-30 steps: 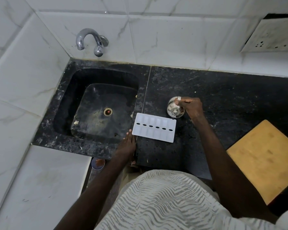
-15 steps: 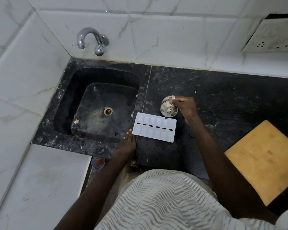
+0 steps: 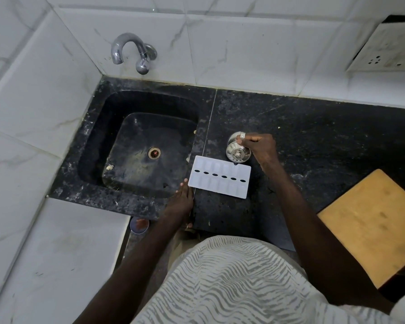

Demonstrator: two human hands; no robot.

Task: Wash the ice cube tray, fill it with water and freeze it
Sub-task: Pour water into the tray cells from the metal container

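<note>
A white ice cube tray (image 3: pixel 219 176) lies flat on the black stone counter (image 3: pixel 313 127), just right of the sink. My left hand (image 3: pixel 181 202) rests flat on the counter at the tray's left end, fingertips touching its corner. My right hand (image 3: pixel 258 147) grips a small steel cup (image 3: pixel 237 148) and tilts it over the tray's far right corner. A thin dribble of water seems to fall from the cup's lip onto the tray.
The black sink (image 3: pixel 145 148) with its drain sits to the left, and a chrome tap (image 3: pixel 131 52) is on the wall above it. A wooden board (image 3: pixel 372 223) lies at the right. A socket plate (image 3: pixel 384 47) hangs on the back wall.
My right hand has carried the steel cup a little left toward the tray and tipped it over the tray's far right corner. The left hand and tray stay put.
</note>
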